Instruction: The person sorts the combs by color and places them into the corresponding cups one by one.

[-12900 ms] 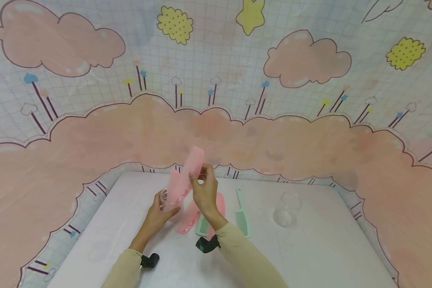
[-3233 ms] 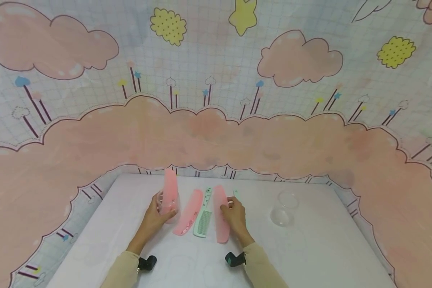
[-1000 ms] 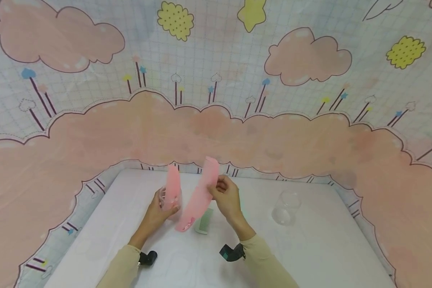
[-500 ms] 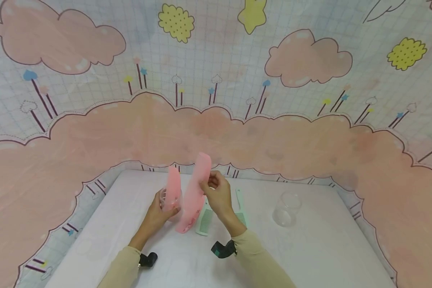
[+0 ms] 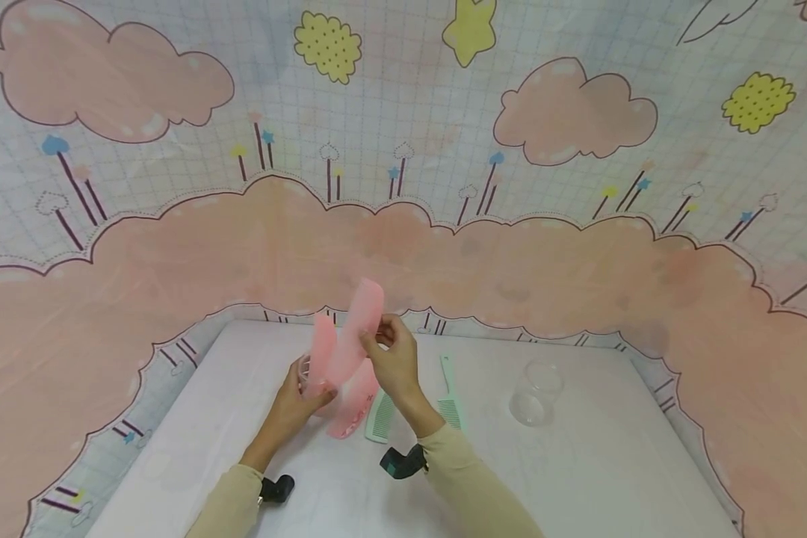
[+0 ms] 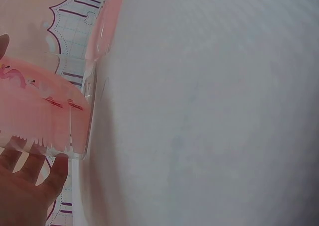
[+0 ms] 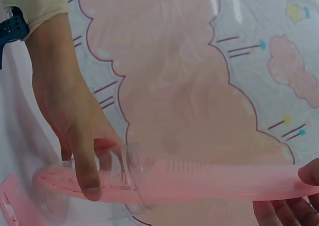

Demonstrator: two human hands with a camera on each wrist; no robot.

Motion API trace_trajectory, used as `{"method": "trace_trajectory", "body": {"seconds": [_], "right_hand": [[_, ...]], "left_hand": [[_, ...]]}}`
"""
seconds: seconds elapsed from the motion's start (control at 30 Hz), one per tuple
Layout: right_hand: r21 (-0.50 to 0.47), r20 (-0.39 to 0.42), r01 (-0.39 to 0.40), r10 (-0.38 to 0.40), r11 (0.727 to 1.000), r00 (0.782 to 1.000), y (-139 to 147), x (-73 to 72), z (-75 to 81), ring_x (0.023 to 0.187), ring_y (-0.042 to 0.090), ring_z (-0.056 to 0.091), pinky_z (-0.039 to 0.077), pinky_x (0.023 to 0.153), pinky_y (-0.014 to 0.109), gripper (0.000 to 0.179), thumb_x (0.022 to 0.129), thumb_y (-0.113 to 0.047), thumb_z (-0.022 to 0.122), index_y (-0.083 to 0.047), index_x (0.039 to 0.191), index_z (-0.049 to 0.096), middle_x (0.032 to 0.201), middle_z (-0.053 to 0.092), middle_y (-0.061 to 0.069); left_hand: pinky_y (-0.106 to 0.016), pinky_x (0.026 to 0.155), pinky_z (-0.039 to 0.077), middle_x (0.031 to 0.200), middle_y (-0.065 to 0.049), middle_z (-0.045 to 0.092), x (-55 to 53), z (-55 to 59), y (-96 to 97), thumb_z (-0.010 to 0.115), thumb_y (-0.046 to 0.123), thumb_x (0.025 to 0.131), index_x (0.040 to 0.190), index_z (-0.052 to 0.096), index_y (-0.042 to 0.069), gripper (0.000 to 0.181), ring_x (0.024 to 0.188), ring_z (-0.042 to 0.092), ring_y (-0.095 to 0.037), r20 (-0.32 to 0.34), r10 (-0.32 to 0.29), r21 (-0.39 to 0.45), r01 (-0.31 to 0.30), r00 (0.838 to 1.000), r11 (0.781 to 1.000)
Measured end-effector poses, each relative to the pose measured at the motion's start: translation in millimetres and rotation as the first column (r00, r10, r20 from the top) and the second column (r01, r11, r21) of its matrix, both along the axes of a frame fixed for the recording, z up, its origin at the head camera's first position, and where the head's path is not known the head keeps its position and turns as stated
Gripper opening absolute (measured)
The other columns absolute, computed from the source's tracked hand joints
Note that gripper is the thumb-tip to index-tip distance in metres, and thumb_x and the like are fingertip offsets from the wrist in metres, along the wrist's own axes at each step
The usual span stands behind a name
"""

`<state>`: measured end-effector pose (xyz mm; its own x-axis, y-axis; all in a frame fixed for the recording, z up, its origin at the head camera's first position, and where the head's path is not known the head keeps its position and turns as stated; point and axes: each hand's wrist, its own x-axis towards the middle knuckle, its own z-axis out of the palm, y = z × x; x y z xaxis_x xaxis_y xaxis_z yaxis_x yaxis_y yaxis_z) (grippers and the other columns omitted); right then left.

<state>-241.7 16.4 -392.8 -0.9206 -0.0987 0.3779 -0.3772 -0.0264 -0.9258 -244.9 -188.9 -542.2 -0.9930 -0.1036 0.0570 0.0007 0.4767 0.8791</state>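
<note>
My left hand [image 5: 292, 403] grips a clear plastic cup [image 7: 134, 161] that is tilted off the table. A pink comb [image 5: 321, 347] stands in the cup and juts out of its mouth. Between thumb and fingers, my right hand [image 5: 393, 359] pinches another pink comb [image 5: 363, 321], slanted, its lower end at the cup's mouth. How deep that end goes I cannot tell. Through the cup wall, the left wrist view shows pink comb teeth and flamingo prints. One more pink comb [image 5: 356, 403] lies on the table just right of the cup.
A green comb [image 5: 379, 418] lies partly behind my right hand, and a second green comb [image 5: 449, 407] lies to its right. Further right on the white table [image 5: 598, 448] stands another clear cup [image 5: 531, 409]. A cloud-printed cloth [image 5: 444, 261] hangs behind.
My right hand picked up the pink comb from between the green ones and carried it left, over the lying comb, to the cup. My left hand kept hold of the cup.
</note>
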Motion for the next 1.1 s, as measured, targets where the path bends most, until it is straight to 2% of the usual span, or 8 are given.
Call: {"method": "trace_trajectory", "body": {"seconds": [0.07, 0.23, 0.4, 0.67, 0.77, 0.93, 1.1], "right_hand": [[0.004, -0.025, 0.004, -0.003, 1.000, 1.000, -1.9, 4.7, 6.1, 0.087, 0.026, 0.067, 0.062, 0.070, 0.038, 0.019, 0.089, 0.005, 0.062, 0.011, 0.107, 0.058, 0.100, 0.066, 0.030], [-0.003, -0.032, 0.017, -0.017, 1.000, 0.999, -8.4, 1.6, 6.7, 0.089, 0.033, 0.068, 0.062, 0.069, 0.034, 0.019, 0.089, 0.004, 0.062, 0.010, 0.106, 0.058, 0.100, 0.067, 0.029], [0.000, -0.017, 0.039, -0.039, 0.999, 0.999, -15.2, -4.3, 3.9, 0.088, 0.031, 0.068, 0.061, 0.068, 0.030, 0.019, 0.089, 0.003, 0.063, 0.010, 0.107, 0.059, 0.100, 0.067, 0.028], [0.003, -0.020, 0.069, -0.069, 0.998, 0.997, -35.9, -33.4, -24.1, 0.087, 0.029, 0.069, 0.057, 0.066, 0.021, 0.019, 0.089, -0.001, 0.066, 0.004, 0.106, 0.061, 0.099, 0.069, 0.022], [0.019, -0.034, 0.076, -0.076, 0.997, 0.997, -40.9, -36.6, -29.5, 0.086, 0.023, 0.070, 0.055, 0.067, 0.017, 0.018, 0.089, -0.004, 0.067, 0.000, 0.106, 0.062, 0.098, 0.070, 0.018], [0.031, -0.052, 0.080, -0.079, 0.996, 0.996, -46.3, -39.1, -35.7, 0.083, 0.019, 0.070, 0.057, 0.071, 0.021, 0.017, 0.088, -0.007, 0.069, -0.002, 0.104, 0.063, 0.096, 0.071, 0.016], [0.065, -0.060, 0.076, -0.073, 0.995, 0.996, -50.8, -40.3, -43.0, 0.081, 0.016, 0.070, 0.057, 0.072, 0.020, 0.016, 0.088, -0.008, 0.069, -0.004, 0.102, 0.064, 0.094, 0.072, 0.014]], "left_hand": [[-0.063, 0.109, 0.038, 0.155, -0.018, 0.034, -1.0, -0.7, -0.2, 0.075, 0.053, 0.081, 0.156, 0.014, 0.015, 0.103, 0.139, 0.038, -0.043, -0.007, 0.000, 0.003, 0.000, 1.000, 1.000], [-0.063, 0.110, 0.037, 0.155, -0.019, 0.034, -1.7, 0.2, 0.5, 0.075, 0.049, 0.082, 0.156, 0.015, 0.013, 0.102, 0.139, 0.038, -0.044, -0.013, -0.002, 0.007, 0.002, 1.000, 1.000], [-0.063, 0.110, 0.037, 0.156, -0.018, 0.033, -2.2, -0.9, 1.4, 0.075, 0.049, 0.082, 0.156, 0.014, 0.014, 0.102, 0.139, 0.038, -0.041, -0.004, 0.003, 0.016, -0.003, 1.000, 1.000], [-0.061, 0.108, 0.040, 0.155, -0.018, 0.035, -0.9, -1.0, 1.0, 0.076, 0.050, 0.081, 0.156, 0.014, 0.014, 0.103, 0.138, 0.041, -0.040, 0.004, 0.021, 0.015, -0.021, 1.000, 1.000], [-0.063, 0.109, 0.038, 0.156, -0.019, 0.032, 0.0, -1.3, 0.8, 0.075, 0.048, 0.083, 0.156, 0.012, 0.014, 0.103, 0.140, 0.037, -0.041, 0.009, 0.013, 0.018, -0.013, 1.000, 1.000], [-0.063, 0.112, 0.034, 0.157, -0.019, 0.031, 0.1, -0.8, 0.8, 0.076, 0.043, 0.083, 0.156, 0.013, 0.014, 0.101, 0.143, 0.034, -0.041, -0.004, 0.004, 0.027, -0.003, 1.000, 1.000], [-0.062, 0.113, 0.034, 0.157, -0.017, 0.031, -0.4, -0.1, 0.6, 0.076, 0.047, 0.082, 0.156, 0.012, 0.015, 0.102, 0.143, 0.034, -0.040, -0.012, -0.006, 0.027, 0.006, 1.000, 1.000]]}}
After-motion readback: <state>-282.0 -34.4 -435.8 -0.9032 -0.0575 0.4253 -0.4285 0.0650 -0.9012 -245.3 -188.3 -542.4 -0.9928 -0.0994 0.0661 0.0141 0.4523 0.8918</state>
